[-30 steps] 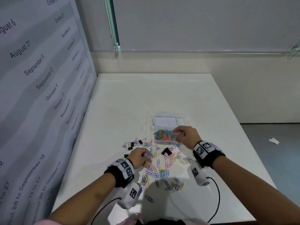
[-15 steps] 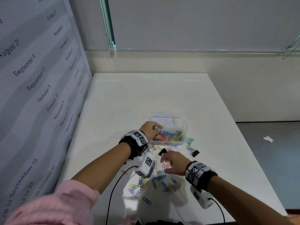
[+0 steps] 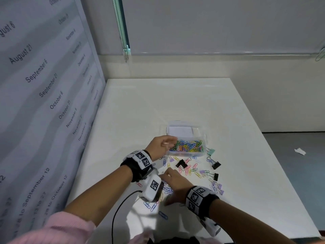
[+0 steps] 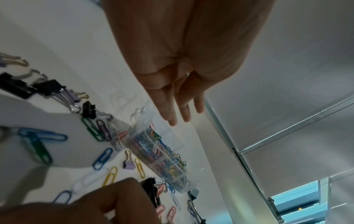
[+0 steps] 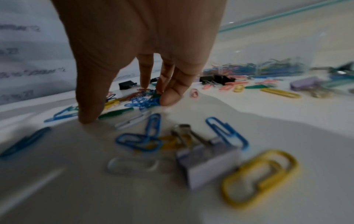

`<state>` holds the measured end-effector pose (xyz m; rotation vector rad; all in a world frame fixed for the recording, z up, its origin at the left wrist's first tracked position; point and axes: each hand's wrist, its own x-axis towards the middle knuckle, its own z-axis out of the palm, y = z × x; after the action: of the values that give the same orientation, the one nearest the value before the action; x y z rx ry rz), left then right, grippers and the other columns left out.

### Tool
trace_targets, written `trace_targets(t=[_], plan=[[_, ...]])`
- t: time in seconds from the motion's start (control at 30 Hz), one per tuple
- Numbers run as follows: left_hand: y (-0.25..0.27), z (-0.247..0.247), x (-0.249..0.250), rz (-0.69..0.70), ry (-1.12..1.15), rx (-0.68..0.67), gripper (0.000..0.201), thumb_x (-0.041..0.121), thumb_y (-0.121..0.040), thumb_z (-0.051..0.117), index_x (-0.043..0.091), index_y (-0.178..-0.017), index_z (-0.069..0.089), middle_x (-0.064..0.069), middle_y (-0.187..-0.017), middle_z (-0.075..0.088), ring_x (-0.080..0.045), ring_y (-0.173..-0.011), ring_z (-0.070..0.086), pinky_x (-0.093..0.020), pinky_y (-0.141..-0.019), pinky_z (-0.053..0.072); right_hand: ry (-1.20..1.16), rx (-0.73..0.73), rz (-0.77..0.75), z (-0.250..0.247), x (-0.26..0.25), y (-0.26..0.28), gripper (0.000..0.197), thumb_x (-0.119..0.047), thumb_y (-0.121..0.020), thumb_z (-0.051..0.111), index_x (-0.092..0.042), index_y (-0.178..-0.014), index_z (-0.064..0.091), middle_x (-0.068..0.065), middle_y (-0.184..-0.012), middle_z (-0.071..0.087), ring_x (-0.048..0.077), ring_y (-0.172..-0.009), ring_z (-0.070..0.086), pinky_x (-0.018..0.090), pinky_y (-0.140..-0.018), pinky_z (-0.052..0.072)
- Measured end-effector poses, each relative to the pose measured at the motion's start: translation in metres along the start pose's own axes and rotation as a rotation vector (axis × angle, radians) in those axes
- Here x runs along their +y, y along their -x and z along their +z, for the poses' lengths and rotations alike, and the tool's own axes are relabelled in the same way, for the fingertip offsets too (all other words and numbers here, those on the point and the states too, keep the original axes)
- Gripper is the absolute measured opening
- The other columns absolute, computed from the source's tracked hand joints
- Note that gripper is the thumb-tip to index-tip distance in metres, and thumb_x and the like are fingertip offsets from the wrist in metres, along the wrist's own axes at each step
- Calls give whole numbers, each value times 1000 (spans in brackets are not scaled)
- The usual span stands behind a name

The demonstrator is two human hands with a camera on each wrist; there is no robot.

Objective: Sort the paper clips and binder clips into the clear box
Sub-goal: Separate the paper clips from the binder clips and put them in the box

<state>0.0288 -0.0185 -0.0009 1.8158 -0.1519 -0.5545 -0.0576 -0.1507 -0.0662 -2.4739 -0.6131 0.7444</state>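
Note:
The clear box (image 3: 200, 128) stands mid-table, its near compartment full of coloured paper clips (image 3: 189, 147). My left hand (image 3: 171, 140) hovers over the box's left end with fingers (image 4: 172, 115) straight and nothing held. More paper clips (image 3: 189, 169) and black binder clips (image 3: 181, 163) lie loose in front of the box. My right hand (image 3: 168, 173) is down on the table among them. In the right wrist view my right hand (image 5: 124, 109) has thumb and fingertips (image 5: 168, 98) set on either side of a heap of blue paper clips (image 5: 142, 101).
A mint binder clip (image 3: 211, 151), two black ones (image 3: 216, 165) and lilac ones (image 3: 219, 186) lie right of the box. A printed wall panel (image 3: 44, 103) runs along the table's left edge. The white table (image 3: 158, 103) extends bare beyond the box.
The hands have swapped places: the left went from the loose clips to the box and has spread its fingers there; the right left the box and came down on the loose clips.

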Motion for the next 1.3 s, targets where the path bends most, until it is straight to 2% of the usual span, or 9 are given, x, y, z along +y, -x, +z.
trace_targets(t=[0.13,0.23,0.37,0.6,0.77,1.0,1.07,1.13,1.3], plan=[[19,-7,-10,-40,-41,-35,35,-14,-86,43,5,-108,62,-1,-90,63,-8,-69,60,-18,-64,52,55,-81,-58,-4,-5,-1,57,-25,-68,77,-19,-118,51,11,-122,44,25,-113,39,35,-94,38],[40,-10,-32,-103,-341,-173,28,10,-78,69,24,-102,63,9,-88,61,-13,-74,55,-36,-78,54,22,-102,-39,-11,-5,1,26,-13,-75,66,-12,-100,62,8,-104,49,29,-106,49,28,-83,37],[73,-6,-63,-280,-791,-395,71,38,-64,81,26,-124,44,2,-113,47,-17,-98,53,-38,-95,48,-32,-34,53,-24,6,7,19,-6,-73,56,-12,-87,68,1,-93,56,22,-98,56,27,-82,44],[97,9,-91,-128,-841,-339,57,22,-73,74,17,-120,43,7,-103,29,-15,-84,45,-28,-77,43,-160,151,226,-53,26,13,15,-3,-69,63,-17,-71,70,-18,-67,53,-1,-67,50,4,-56,34],[87,23,-89,-34,-735,-230,24,13,-86,58,13,-110,55,6,-92,38,2,-67,37,-11,-69,36,-258,256,248,-92,26,5,13,-1,-75,64,-12,-76,71,-1,-77,65,0,-56,51,5,-43,37],[74,41,-77,-56,-751,-227,77,46,-69,75,24,-132,38,1,-119,38,-14,-107,40,-32,-98,43,-205,501,256,-134,36,-8,16,-2,-77,60,-11,-80,73,7,-89,73,6,-66,56,-1,-56,38],[77,43,-79,-41,-832,-286,92,48,-61,80,25,-136,32,1,-128,31,-15,-118,32,-35,-104,39,-198,494,276,-135,40,-7,23,0,-79,54,-12,-88,72,7,-98,71,14,-81,62,9,-70,43],[80,45,-82,-14,-864,-297,92,42,-60,82,24,-135,33,0,-130,29,-16,-119,30,-34,-104,40,-174,465,282,-131,42,-4,28,1,-81,50,-13,-94,70,7,-102,68,20,-91,61,19,-74,44],[82,41,-87,17,-795,-222,52,28,-77,70,18,-122,47,-4,-120,39,-17,-102,41,-29,-93,43,-151,412,222,-104,39,7,26,3,-82,49,-11,-90,69,5,-98,66,8,-75,54,10,-63,41]])
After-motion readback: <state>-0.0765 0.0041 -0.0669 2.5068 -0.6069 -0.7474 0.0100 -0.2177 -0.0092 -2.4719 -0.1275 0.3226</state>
